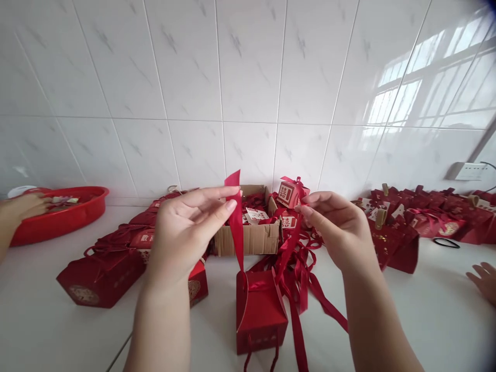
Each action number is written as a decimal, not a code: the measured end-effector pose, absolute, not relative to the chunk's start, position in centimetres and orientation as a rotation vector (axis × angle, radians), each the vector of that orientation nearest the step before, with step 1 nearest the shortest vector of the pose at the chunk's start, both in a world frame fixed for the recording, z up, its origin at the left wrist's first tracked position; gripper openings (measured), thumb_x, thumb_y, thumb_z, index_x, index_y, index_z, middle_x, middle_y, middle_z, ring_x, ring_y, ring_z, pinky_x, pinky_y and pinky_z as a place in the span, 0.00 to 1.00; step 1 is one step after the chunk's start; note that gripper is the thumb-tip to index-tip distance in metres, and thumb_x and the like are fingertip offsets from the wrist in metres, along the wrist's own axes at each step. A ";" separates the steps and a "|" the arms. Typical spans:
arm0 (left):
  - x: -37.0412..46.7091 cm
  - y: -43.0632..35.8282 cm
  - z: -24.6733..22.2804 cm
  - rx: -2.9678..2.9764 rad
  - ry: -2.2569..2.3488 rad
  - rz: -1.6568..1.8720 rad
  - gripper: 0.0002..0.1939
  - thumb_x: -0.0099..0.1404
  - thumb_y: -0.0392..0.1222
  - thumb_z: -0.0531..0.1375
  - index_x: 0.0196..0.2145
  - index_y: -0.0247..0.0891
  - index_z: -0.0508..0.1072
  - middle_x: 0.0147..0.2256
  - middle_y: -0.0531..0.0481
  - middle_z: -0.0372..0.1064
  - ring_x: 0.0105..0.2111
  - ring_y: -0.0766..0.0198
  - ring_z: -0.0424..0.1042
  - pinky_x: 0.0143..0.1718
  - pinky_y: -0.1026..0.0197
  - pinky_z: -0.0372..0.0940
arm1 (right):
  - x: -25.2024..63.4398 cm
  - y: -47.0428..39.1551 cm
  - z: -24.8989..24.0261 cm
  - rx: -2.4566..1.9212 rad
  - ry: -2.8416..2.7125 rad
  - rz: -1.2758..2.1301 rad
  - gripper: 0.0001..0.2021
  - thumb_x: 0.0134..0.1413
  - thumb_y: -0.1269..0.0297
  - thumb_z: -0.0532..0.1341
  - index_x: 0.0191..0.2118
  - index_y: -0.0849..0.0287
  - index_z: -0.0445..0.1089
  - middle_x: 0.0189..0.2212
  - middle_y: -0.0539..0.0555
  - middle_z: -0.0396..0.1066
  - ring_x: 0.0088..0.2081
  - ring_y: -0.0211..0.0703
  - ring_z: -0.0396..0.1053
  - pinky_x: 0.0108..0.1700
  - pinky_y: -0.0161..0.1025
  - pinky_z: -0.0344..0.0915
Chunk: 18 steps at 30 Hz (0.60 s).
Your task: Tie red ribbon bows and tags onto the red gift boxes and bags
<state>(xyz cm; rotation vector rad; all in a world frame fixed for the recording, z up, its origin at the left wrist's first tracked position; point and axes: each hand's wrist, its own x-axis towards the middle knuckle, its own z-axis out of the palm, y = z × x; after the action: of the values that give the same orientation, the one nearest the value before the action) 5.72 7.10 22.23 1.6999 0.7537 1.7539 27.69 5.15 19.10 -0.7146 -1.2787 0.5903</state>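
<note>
Between my two raised hands stands a small red gift box with curved top edges and cord handles hanging at its front. A red ribbon runs through the top of the box. My left hand pinches one end of it between thumb and fingers, the tip sticking up above. My right hand pinches the ribbon's other side, held up to the right. More loose red ribbons lie in a tangle behind and right of the box.
A cardboard box with tags and ribbon stands at the wall. Finished-looking red boxes line the left; more red boxes crowd the right. Another person's hand reaches into a red basin; another hand rests at right near a black loop.
</note>
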 end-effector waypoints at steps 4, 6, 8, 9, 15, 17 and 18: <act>6.3 6.9 22.2 1.799 0.740 1.721 0.07 0.54 0.33 0.69 0.31 0.43 0.82 0.31 0.54 0.79 0.30 0.69 0.75 0.33 0.71 0.71 | 27.8 4.8 19.0 -0.737 -1.265 0.513 0.17 0.52 0.64 0.68 0.49 0.50 0.73 0.30 0.49 0.75 0.33 0.38 0.75 0.33 0.33 0.72; 6.3 7.0 22.1 1.875 0.725 1.649 0.08 0.55 0.33 0.68 0.31 0.45 0.81 0.31 0.56 0.78 0.31 0.70 0.75 0.33 0.73 0.70 | 27.9 4.5 19.0 -0.743 -1.265 0.471 0.20 0.53 0.64 0.67 0.52 0.48 0.71 0.28 0.48 0.75 0.35 0.39 0.76 0.34 0.33 0.73; 6.4 7.1 22.0 1.934 0.718 1.586 0.09 0.56 0.33 0.67 0.33 0.47 0.81 0.32 0.57 0.79 0.32 0.70 0.75 0.33 0.73 0.70 | 28.0 4.3 19.0 -0.733 -1.248 0.439 0.18 0.53 0.65 0.67 0.51 0.48 0.72 0.27 0.47 0.76 0.35 0.39 0.77 0.35 0.32 0.74; 6.5 7.1 22.0 1.946 0.721 1.575 0.09 0.56 0.34 0.67 0.34 0.48 0.81 0.33 0.57 0.79 0.32 0.70 0.75 0.34 0.72 0.70 | 28.0 4.2 19.1 -0.720 -1.235 0.429 0.17 0.53 0.65 0.67 0.50 0.48 0.73 0.26 0.47 0.76 0.35 0.38 0.77 0.36 0.31 0.74; 7.1 7.2 21.9 1.769 0.764 1.731 0.07 0.54 0.35 0.68 0.32 0.44 0.82 0.30 0.54 0.79 0.31 0.66 0.75 0.34 0.67 0.71 | 28.1 4.2 19.1 -0.638 -1.147 0.479 0.07 0.49 0.66 0.70 0.37 0.49 0.79 0.29 0.47 0.79 0.35 0.36 0.78 0.39 0.29 0.74; 7.3 7.4 21.8 1.704 0.781 1.776 0.08 0.53 0.36 0.69 0.33 0.44 0.82 0.28 0.54 0.78 0.29 0.66 0.75 0.32 0.66 0.71 | 28.2 4.5 19.0 -0.615 -1.100 0.518 0.05 0.48 0.66 0.71 0.33 0.50 0.79 0.30 0.47 0.79 0.33 0.34 0.77 0.36 0.28 0.74; 7.4 7.5 21.8 1.683 0.792 1.791 0.08 0.53 0.36 0.69 0.33 0.43 0.82 0.27 0.54 0.78 0.28 0.66 0.75 0.31 0.66 0.71 | 28.3 4.6 19.0 -0.603 -1.078 0.523 0.04 0.47 0.65 0.71 0.32 0.50 0.79 0.30 0.47 0.79 0.32 0.33 0.77 0.35 0.27 0.74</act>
<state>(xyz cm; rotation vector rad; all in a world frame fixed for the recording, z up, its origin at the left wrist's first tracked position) 7.38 7.49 21.80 1.6831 0.7917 1.7914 28.26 4.62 19.03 -0.6033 -1.0784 0.5230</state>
